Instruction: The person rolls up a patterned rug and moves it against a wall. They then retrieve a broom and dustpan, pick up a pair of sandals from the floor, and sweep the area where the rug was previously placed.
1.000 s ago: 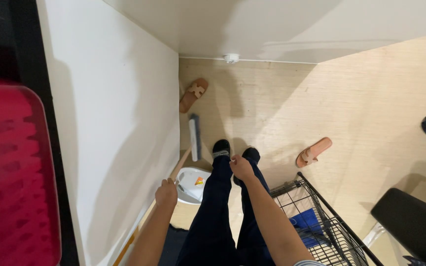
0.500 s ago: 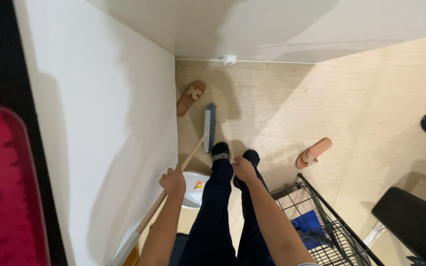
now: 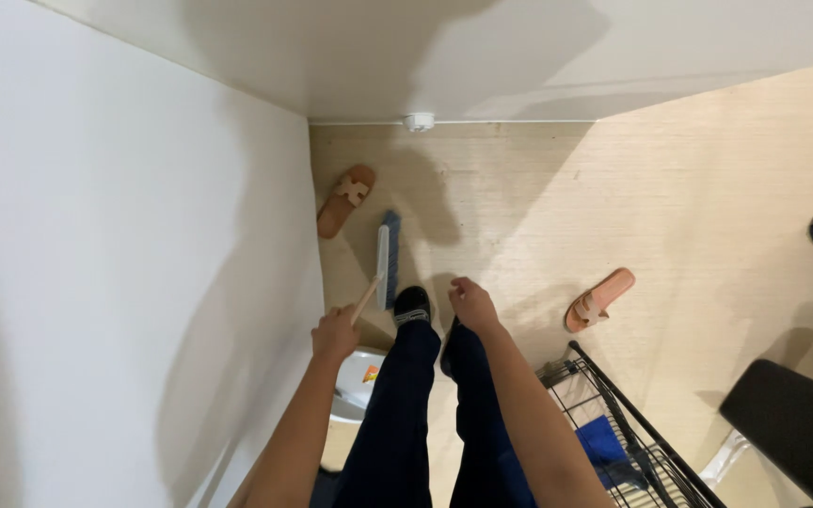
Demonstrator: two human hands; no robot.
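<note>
The left hand point(image 3: 335, 334) is closed around the wooden handle of a broom point(image 3: 386, 268), whose blue-bristled head rests on the floor near the corner where the white wall point(image 3: 143, 282) meets the back wall. The right hand point(image 3: 470, 303) hangs free over the legs, fingers loosely curled, holding nothing. A one-handed grip gives little control, so the broom head could swing into the brown sandal point(image 3: 345, 200) just beside it and knock it against the wall, or scatter dirt past the white dustpan point(image 3: 358, 386). The dustpan is mostly hidden behind the left arm and leg. The wire cart point(image 3: 613, 423) and black chair point(image 3: 797, 428) are cut off at the frame's edge; the pink sandal point(image 3: 599, 299) lies well apart.
</note>
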